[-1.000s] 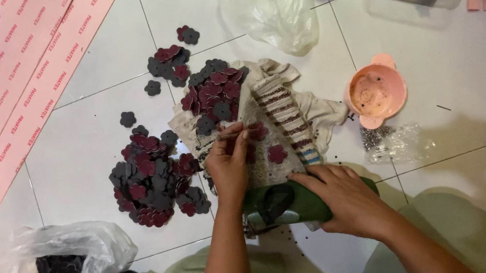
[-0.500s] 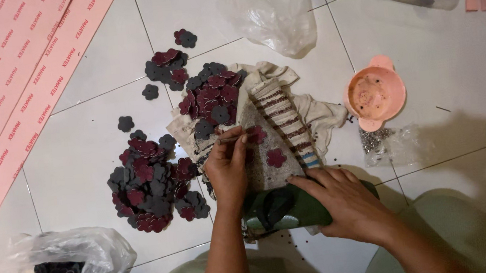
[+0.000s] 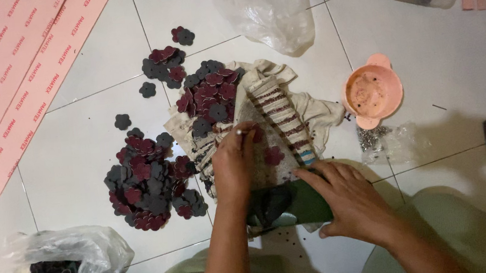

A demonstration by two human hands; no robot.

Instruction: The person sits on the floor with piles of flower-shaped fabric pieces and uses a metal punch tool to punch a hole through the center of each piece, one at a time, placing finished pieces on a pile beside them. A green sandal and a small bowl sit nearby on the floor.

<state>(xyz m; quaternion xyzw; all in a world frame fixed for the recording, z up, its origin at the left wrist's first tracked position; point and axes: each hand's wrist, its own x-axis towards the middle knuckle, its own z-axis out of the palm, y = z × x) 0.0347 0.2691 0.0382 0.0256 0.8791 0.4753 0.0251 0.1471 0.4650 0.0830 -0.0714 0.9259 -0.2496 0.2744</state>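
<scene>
Below, left hand (image 3: 235, 162) pinched shut on a small tool over the cloth (image 3: 278, 99), right hand (image 3: 345, 195) open, flat on green fabric (image 3: 304, 199)

Matt felt-like flower cutouts (image 3: 151, 187) on soft, stained cloth (image 3: 280, 114) and glossy white floor tiles (image 3: 98, 133).

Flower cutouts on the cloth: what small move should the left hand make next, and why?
Probably lift the left hand with the small piece pinched at its fingertips and drop it on the pile of flower cutouts on the floor, since the right hand already pins the dark green object.
</scene>
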